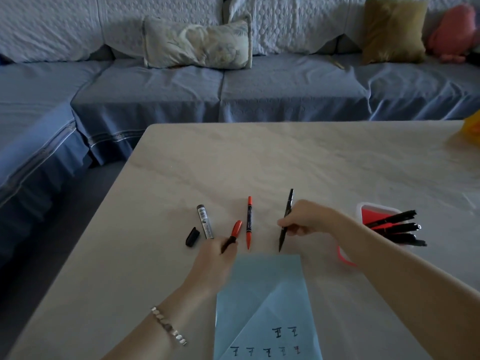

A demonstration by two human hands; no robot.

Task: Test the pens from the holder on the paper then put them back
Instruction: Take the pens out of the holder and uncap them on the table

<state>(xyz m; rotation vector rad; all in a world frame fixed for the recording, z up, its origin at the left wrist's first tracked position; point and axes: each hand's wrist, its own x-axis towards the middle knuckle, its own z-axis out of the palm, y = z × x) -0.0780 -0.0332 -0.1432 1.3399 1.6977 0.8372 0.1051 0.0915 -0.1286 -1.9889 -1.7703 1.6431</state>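
Note:
A light blue paper (262, 294) lies at the table's near edge with several small ink marks on it. My right hand (304, 219) grips a thin black pen (287, 206), its tip pointing down just above the paper's far edge. My left hand (215, 258) holds a black marker with a red cap (232, 235) left of the paper. A red pen (249, 222) lies between my hands. A grey marker (204, 220) and its loose black cap (192, 236) lie further left. The pen holder (368, 214), red and white, stands at the right with several black pens (397, 227) in it.
The pale marble-patterned table (285, 157) stretches far beyond the pens. A blue-covered sofa (207, 89) with cushions runs behind and to the left. Something yellow (472, 128) sits at the table's far right corner.

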